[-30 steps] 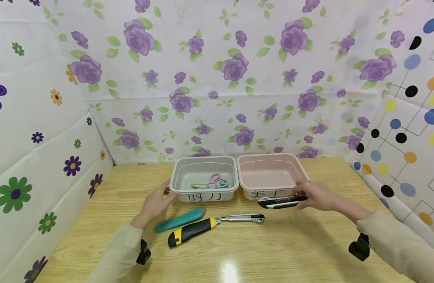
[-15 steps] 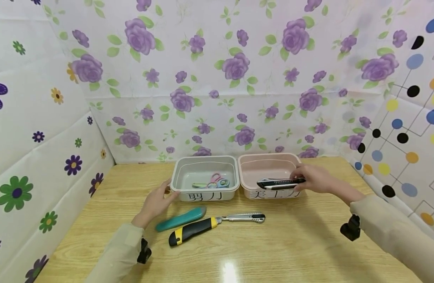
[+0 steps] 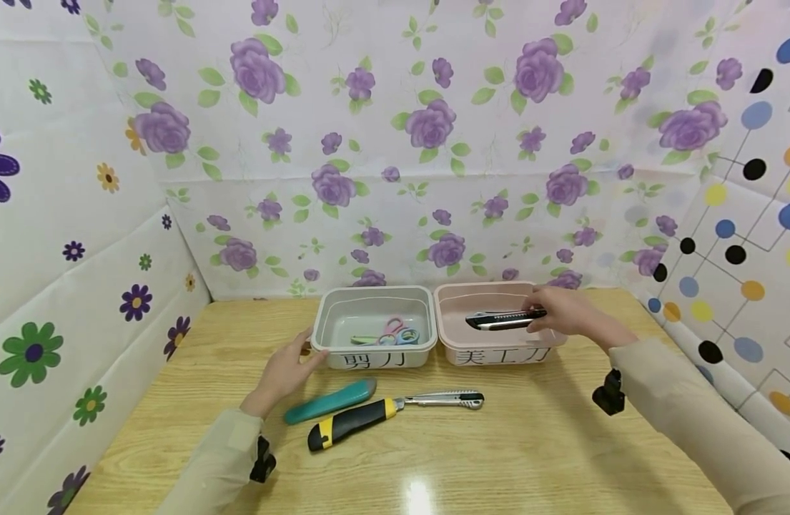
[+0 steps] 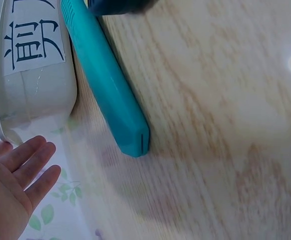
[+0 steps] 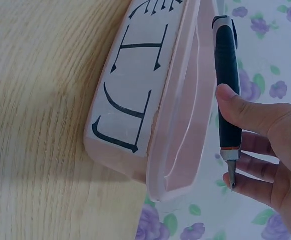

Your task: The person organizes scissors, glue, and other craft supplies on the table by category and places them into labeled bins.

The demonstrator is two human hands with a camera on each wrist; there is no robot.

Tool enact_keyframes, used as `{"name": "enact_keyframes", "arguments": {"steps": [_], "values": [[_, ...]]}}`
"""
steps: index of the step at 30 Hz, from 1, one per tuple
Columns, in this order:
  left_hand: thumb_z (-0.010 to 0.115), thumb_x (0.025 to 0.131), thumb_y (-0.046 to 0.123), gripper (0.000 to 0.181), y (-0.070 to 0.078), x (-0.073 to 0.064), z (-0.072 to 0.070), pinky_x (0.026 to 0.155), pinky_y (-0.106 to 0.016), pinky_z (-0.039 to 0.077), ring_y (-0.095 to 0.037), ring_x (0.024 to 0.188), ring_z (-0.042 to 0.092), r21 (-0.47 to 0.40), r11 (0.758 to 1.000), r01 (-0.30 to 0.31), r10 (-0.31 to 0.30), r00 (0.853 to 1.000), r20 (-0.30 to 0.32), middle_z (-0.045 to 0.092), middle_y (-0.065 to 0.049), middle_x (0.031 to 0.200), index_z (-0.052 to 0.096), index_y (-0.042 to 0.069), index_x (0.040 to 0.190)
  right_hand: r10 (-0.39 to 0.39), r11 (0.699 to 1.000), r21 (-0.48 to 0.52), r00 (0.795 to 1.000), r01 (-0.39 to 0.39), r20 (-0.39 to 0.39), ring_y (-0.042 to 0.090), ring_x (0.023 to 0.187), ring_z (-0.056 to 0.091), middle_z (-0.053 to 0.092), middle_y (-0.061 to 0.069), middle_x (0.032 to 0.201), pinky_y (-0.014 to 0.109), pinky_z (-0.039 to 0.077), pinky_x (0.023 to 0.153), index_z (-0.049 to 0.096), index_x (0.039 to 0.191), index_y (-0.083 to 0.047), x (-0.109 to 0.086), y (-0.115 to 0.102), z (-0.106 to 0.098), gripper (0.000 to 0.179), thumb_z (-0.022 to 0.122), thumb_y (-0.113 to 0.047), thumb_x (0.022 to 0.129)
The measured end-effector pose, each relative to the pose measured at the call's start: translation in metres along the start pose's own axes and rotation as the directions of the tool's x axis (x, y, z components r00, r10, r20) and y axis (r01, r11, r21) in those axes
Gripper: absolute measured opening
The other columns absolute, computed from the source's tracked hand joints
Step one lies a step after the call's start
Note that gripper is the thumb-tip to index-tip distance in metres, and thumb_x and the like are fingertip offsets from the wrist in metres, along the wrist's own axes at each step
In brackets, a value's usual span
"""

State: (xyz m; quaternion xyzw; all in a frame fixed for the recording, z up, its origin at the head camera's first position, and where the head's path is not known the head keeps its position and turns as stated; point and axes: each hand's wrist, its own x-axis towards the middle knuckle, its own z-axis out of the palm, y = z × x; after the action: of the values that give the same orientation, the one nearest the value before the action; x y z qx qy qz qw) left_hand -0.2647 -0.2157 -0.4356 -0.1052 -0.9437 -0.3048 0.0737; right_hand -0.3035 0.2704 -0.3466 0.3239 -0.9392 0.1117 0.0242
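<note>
My right hand (image 3: 565, 311) holds a black and silver utility knife (image 3: 507, 320) over the pink bin (image 3: 459, 347). The right wrist view shows the thumb pressing the black handle (image 5: 228, 65), with fingers behind it and its pointed metal tip downward. My left hand (image 3: 284, 372) touches the left end of the grey bin (image 3: 420, 355), thumb at its rim and the other fingers loosely extended. Pink and blue scissors (image 3: 397, 335) lie inside that bin. Before it on the table are a teal cutter (image 3: 330, 402), a black and yellow utility knife (image 3: 352, 422) and a silver utility knife (image 3: 442, 399).
Both bins stand side by side at the back of the wooden table (image 3: 517, 443), with black characters on their front labels. A flower-print cloth (image 3: 395, 222) hangs directly behind them. Printed cloths also bound the left and right sides.
My right hand has carried the utility knife up and back, from in front of the pink bin to above its opening. The left hand stays at the grey bin.
</note>
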Motion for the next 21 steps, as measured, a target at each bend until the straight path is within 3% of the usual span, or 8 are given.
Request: {"name": "enact_keyframes", "arguments": {"steps": [5, 8, 12, 21], "values": [[0.052, 0.089, 0.047, 0.068, 0.0, -0.001, 0.001, 0.08, -0.048, 0.046, -0.029, 0.1, 0.057, 0.006, 1.0, -0.002, 0.002, 1.0, 0.001, 0.062, -0.014, 0.11, 0.036, 0.004, 0.138, -0.026, 0.999, -0.023, 0.999, 0.025, -0.047, 0.011, 0.066, 0.051, 0.053, -0.001, 0.078, 0.031, 0.043, 0.058, 0.068, 0.09, -0.005, 0.005, 0.003, 0.005, 0.028, 0.075, -0.026, 0.073], [0.051, 0.089, 0.047, 0.068, 0.001, -0.001, 0.0, 0.08, -0.048, 0.046, -0.03, 0.1, 0.057, 0.0, 1.0, -0.006, 0.006, 1.0, 0.004, 0.062, -0.014, 0.11, 0.035, 0.003, 0.138, 0.003, 0.998, -0.063, 0.999, -0.007, -0.054, 0.011, 0.065, 0.049, 0.052, -0.001, 0.077, 0.031, 0.041, 0.057, 0.068, 0.09, -0.007, 0.01, 0.004, 0.007, 0.027, 0.075, -0.026, 0.073], [0.052, 0.089, 0.046, 0.067, 0.002, 0.0, -0.001, 0.08, -0.048, 0.046, -0.03, 0.1, 0.057, 0.001, 1.0, -0.004, 0.004, 1.0, 0.0, 0.062, -0.014, 0.109, 0.036, 0.003, 0.138, 0.059, 0.993, -0.097, 0.998, -0.061, -0.024, 0.013, 0.066, 0.049, 0.052, 0.0, 0.078, 0.033, 0.042, 0.06, 0.069, 0.092, -0.007, 0.02, 0.003, 0.008, 0.025, 0.076, -0.021, 0.073], [0.053, 0.089, 0.043, 0.066, 0.002, 0.001, -0.001, 0.081, -0.049, 0.046, -0.031, 0.1, 0.057, 0.011, 1.0, -0.003, 0.003, 1.0, -0.004, 0.061, -0.016, 0.11, 0.036, 0.003, 0.138, 0.1, 0.986, -0.135, 0.995, -0.096, 0.021, 0.014, 0.067, 0.05, 0.053, -0.001, 0.079, 0.035, 0.043, 0.061, 0.068, 0.085, -0.012, 0.032, 0.004, 0.013, 0.02, 0.078, -0.022, 0.07]]}}
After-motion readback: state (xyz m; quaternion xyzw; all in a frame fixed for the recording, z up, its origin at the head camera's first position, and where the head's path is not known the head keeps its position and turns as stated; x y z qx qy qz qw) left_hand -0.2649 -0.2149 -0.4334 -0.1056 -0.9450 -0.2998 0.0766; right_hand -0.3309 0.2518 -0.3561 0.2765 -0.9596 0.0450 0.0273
